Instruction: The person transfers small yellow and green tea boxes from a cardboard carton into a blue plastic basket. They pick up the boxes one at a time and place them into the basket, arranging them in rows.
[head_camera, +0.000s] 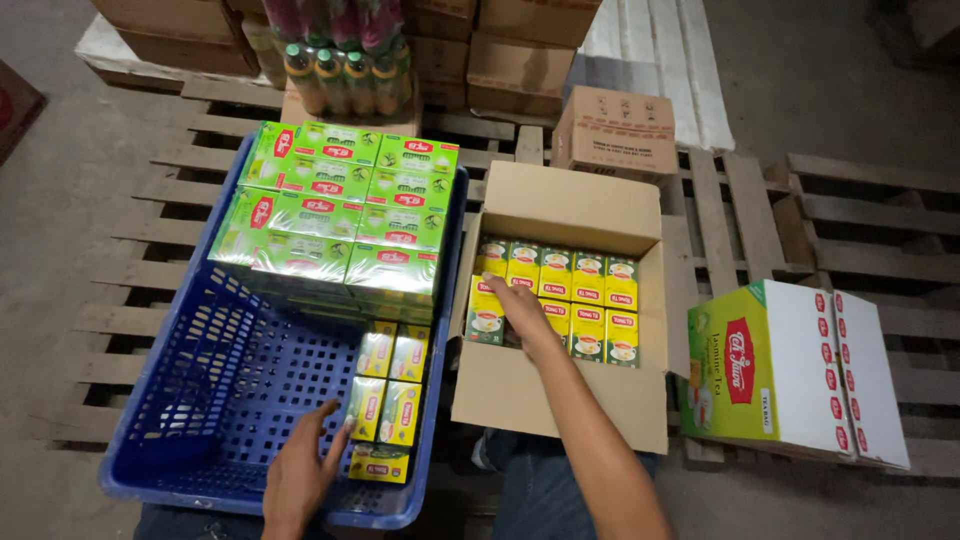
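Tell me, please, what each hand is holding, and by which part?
Right hand grips a small yellow tea box by its top edge, inside the open cardboard carton. Left hand only touches the yellow boxes in the blue plastic crate.

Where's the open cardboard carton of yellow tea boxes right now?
In the head view the open cardboard carton sits centre frame on the wooden pallet, just right of the blue plastic crate. The right hand reaches into it among the yellow tea boxes.

Dim overall lighting; light falls from above; soft shadows between pallet slats; corners darkened; slight wide-angle bending at edges; focus acceptable.
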